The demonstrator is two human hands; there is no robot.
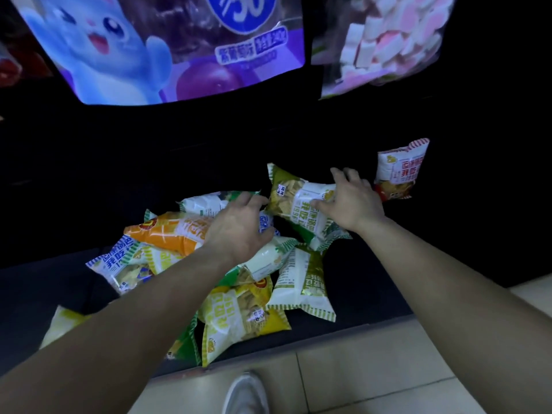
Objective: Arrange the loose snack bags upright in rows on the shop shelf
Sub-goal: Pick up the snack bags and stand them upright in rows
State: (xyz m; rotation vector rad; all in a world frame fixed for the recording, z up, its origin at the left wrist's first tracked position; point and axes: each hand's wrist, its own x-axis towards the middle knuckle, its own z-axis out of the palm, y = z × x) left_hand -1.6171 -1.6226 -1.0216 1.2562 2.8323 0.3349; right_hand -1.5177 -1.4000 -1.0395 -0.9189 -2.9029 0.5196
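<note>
A heap of several loose snack bags lies on the dark bottom shelf (pixel 364 297). My right hand (pixel 351 201) grips a green-and-white bag (pixel 294 195), tilted and lifted above the heap. My left hand (pixel 239 225) reaches over the heap with fingers spread, resting on an orange bag (pixel 170 231) and a white bag under it. One red-and-white bag (pixel 398 171) stands upright at the back right, just beyond my right hand. A yellow bag (pixel 239 318) and a green-striped white bag (pixel 301 285) lie flat at the front.
A large purple-and-blue cartoon package (pixel 167 46) and a clear bag of pink-and-white marshmallows (pixel 385 40) hang overhead. The shelf's back is dark. Beige floor tiles (pixel 373 363) and my grey shoe (pixel 245 394) lie below the shelf edge.
</note>
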